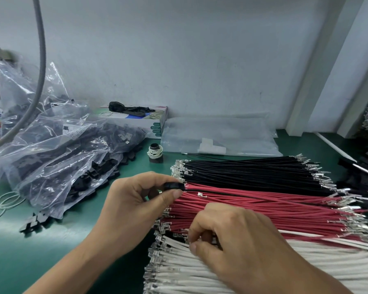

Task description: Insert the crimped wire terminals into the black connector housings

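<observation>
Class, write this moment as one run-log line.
left hand: holds black connector housing, black wire already in | right hand: pinching at white wires | red wires: piled between | stage: picking next wire

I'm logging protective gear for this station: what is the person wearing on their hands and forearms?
Nothing shows on either. The left hand and right hand are bare: no gloves, finger cots, rings or tape. Both forearms are uncovered right to the frame's bottom edge, with no sleeve, cuff, watch or wrist strap in view. Fingernails look short and unpainted. What is worn above the forearms is out of frame.
</observation>
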### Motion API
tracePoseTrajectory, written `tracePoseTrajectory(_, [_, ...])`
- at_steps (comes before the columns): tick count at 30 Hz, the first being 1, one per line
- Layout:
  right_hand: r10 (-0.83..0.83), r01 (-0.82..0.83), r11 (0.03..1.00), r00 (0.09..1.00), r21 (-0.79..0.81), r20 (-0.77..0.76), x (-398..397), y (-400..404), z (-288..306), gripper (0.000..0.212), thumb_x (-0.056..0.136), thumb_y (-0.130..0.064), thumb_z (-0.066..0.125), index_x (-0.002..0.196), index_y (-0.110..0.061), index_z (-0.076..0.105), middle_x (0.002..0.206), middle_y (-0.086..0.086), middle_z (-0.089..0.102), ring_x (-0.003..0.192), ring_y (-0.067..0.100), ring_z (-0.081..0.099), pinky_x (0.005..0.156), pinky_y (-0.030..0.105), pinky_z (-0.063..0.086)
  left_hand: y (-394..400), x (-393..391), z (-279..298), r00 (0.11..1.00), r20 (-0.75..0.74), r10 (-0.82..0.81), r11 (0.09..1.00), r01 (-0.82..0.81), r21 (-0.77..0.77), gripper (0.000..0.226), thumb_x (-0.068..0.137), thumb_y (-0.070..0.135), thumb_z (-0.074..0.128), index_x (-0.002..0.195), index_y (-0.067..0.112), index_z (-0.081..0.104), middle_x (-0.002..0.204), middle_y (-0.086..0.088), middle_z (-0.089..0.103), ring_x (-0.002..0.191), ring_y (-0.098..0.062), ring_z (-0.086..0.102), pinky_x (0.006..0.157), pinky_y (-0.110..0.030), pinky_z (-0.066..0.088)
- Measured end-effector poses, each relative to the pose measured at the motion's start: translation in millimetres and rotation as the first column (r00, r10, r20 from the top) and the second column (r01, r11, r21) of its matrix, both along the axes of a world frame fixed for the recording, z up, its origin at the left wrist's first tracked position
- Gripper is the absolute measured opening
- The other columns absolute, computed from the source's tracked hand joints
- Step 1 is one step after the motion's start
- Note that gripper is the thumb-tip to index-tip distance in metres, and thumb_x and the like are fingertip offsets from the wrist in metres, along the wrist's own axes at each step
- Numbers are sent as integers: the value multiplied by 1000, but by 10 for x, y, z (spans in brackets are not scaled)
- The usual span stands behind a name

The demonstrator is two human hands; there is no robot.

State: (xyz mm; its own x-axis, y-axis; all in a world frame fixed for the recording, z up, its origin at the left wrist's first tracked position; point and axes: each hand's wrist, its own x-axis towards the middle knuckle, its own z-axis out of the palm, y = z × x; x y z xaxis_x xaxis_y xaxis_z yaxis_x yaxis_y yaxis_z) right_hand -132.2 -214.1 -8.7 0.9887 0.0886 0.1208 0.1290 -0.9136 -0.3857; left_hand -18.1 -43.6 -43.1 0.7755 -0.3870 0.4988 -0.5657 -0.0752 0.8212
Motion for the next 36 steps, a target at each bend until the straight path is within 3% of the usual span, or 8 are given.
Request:
tracePoseTrajectory(5, [14,-13,1000,999,22,-47,33,19,-15,17,91,-49,56,105,-46,48,86,-23,50,75,-6,44,71,20,33,12,11,-23,1000,8,6,1000,-6,25,14,80,30,87,93,33,81,70,7,73,56,0,55,53,-16,48])
tracePoseTrajectory(9, [-6,7,1000,999,11,-47,14,6,11,10,91,-49,56,94,-41,53,96,-18,54,86,-1,48,77,28,36,3,2,-14,1000,3,2,1000,-2,22,16,77,31,81,93,33,81,71,7,73,56,1,56,54,-16,49])
tracePoseTrajectory(15, [31,-29,999,994,18,-102,0,-29,47,40,79,-73,57,98,-38,55,95,-19,53,86,-3,50,75,30,37,11,10,-20,1000,-7,6,1000,-5,23,15,78,29,84,92,33,81,71,5,74,56,-1,57,54,-16,49])
tracePoseTrajectory(21, [82,-78,996,993,51,-86,9,1,28,23,89,-59,59,93,-38,51,96,-19,53,86,-1,50,77,31,37,14,12,-21,1000,-8,12,999,-12,43,16,77,35,81,93,35,80,74,0,74,55,-6,57,50,-22,50])
tracePoseTrajectory(26, [65,-66,995,998,78,11,21,-72,2,13,96,-52,53,97,-42,45,95,-21,56,83,-1,50,76,28,36,4,-3,19,999,-54,3,1000,-2,15,16,77,29,88,90,34,81,67,0,72,51,-7,55,49,-16,44])
tracePoseTrajectory(30, [-36,-17,959,983,283,181,76,-214,42,1,96,-37,60,95,-38,60,93,-22,62,89,2,59,71,18,43,-2,-20,87,989,-145,-9,999,4,-32,20,68,26,83,88,31,83,67,-5,74,48,-13,55,48,-18,47])
tracePoseTrajectory(36, [-96,-3,980,867,198,488,93,-235,-25,6,92,-31,61,88,-31,65,89,-16,55,82,10,59,65,27,49,1,-76,179,951,-287,-117,988,83,-129,24,65,10,81,88,16,84,59,-4,71,43,-11,51,43,-15,43])
